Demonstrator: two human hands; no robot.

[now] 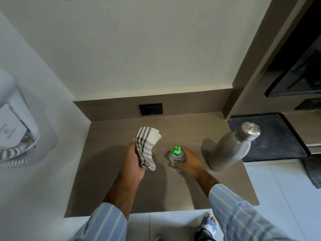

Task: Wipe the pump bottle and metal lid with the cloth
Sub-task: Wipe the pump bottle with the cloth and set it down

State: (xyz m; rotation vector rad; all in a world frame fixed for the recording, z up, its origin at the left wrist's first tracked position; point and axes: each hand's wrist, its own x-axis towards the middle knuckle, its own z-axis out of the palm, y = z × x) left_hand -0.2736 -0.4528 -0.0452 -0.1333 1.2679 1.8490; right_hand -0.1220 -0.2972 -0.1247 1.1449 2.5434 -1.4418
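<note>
A small clear pump bottle [175, 156] with a green pump head stands on the brown counter [121, 188], near its middle. My right hand [189, 160] is wrapped around its right side. My left hand [134, 160] holds a white cloth with grey stripes [146, 148], raised just left of the bottle and not touching it. A steel water bottle [229, 150] stands to the right, capped by its round metal lid [251, 130].
A black ribbed mat [281, 141] lies on the counter to the right, behind the steel bottle. A black wall socket [150, 109] sits in the backsplash. A white wall-mounted dryer with a coiled cord [15, 129] hangs at the left. Tiled floor lies below the counter edge.
</note>
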